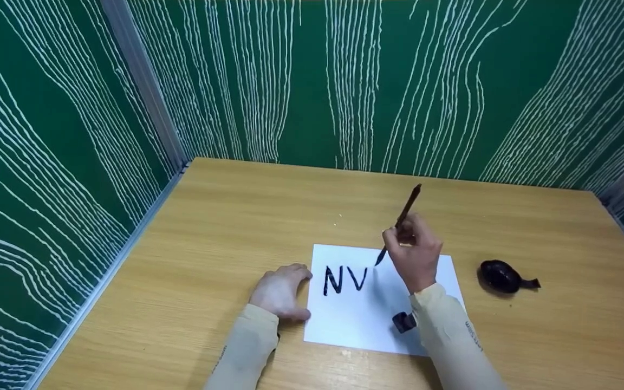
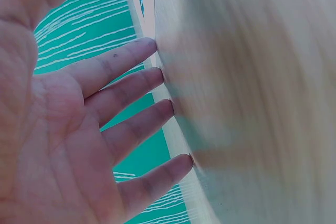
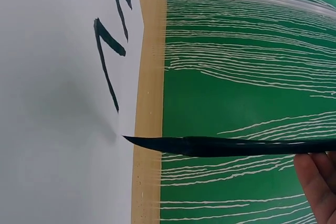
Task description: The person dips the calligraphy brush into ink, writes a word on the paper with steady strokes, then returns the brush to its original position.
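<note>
Across the wooden surface (image 1: 225,216) lies a white paper (image 1: 350,325); it works best flat and steady, so the left hand (image 1: 279,292), fingers spread, thumb and fingertips by the paper's left edge, could press there a bit; the right hand (image 1: 417,252) pinches a dark brush (image 1: 407,208) partway up; a light, slow pull should make a neat line, with the sleeve (image 1: 439,314) kept off wet paint; the brush sits between thumb and fingers, its top poking up past the hand, its bristles (image 1: 380,257) down to the left; right of that hand, off the paper, is a black dish (image 1: 500,276) with a short handle; the black N (image 1: 333,280) and V (image 1: 354,279) are left of the bristles; the tip (image 3: 128,138) is near the V, but I can't tell if it touches the paper.
</note>
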Demonstrator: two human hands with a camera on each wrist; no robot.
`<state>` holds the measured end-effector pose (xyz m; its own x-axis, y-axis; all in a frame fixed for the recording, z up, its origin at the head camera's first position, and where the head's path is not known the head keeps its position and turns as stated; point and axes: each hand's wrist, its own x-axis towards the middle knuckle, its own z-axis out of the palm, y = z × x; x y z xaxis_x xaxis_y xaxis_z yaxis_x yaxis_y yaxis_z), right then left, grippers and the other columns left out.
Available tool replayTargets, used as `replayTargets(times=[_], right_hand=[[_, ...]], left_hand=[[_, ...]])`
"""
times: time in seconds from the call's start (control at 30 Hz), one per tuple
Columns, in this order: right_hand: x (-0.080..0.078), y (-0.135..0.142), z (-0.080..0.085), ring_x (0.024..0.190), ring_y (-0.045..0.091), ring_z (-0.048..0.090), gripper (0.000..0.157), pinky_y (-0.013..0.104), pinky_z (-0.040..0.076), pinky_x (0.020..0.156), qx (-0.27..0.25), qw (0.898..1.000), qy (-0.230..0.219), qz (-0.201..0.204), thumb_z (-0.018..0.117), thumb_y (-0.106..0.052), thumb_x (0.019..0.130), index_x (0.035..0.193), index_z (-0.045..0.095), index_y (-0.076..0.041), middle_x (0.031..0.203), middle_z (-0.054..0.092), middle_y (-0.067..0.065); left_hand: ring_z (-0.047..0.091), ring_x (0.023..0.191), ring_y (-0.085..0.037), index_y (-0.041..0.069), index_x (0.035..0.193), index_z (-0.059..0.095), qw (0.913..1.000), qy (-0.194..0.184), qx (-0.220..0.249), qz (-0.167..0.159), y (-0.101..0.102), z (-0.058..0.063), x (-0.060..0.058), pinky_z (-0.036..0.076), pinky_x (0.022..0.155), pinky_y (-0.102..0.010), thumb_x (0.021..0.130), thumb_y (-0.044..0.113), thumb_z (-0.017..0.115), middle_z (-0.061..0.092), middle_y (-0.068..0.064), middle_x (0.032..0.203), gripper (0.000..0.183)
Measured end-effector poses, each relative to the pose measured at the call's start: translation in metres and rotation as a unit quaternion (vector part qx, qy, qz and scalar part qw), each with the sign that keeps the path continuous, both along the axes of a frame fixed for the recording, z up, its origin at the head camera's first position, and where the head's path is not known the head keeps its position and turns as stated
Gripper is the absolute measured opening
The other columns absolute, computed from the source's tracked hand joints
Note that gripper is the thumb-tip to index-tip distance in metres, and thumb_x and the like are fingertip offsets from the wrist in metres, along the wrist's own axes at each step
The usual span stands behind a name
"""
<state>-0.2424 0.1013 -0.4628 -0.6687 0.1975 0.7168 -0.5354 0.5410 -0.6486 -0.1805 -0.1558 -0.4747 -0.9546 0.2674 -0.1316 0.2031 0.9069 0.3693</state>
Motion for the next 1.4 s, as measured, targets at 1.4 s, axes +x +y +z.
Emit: replayTargets(times=[1.4], right_hand=[[0.0016,-0.0009,-0.0025,0.057,0.009,0.057,0.007,0.003,0.045,0.059,0.024,1.000,-0.006,0.011,0.065,-0.001,0.083,0.090,0.067,-0.001,0.066,0.066,0.010]], left_hand=[[0.054,0.145,-0.034,0.009,0.142,0.064,0.9998,0.002,0.018,-0.007,-0.0017,-0.0022,-0.0004,0.044,0.121,-0.057,0.069,0.025,0.086,0.060,-0.011,0.154,0.078]])
